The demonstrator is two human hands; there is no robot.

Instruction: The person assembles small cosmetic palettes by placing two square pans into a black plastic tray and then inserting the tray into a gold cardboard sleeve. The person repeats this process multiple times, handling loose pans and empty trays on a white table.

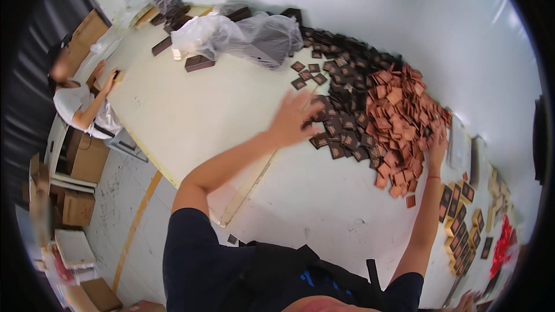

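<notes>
My left hand (295,118) reaches out over the white table (202,110), fingers spread and blurred, just at the near edge of a big heap of small dark brown square cards (341,124). My right hand (436,150) rests on the heap's copper-coloured side (399,115), fingers dug into the cards; whether it grips any is hidden. The pile runs from the table's middle toward the far wall.
Crumpled clear plastic bags (248,34) and dark boxes (199,62) lie at the table's far end. Another person (75,101) works at the left edge. Rows of small boxes (462,219) and something red (502,242) sit on the right. Cardboard cartons (81,196) stand on the floor.
</notes>
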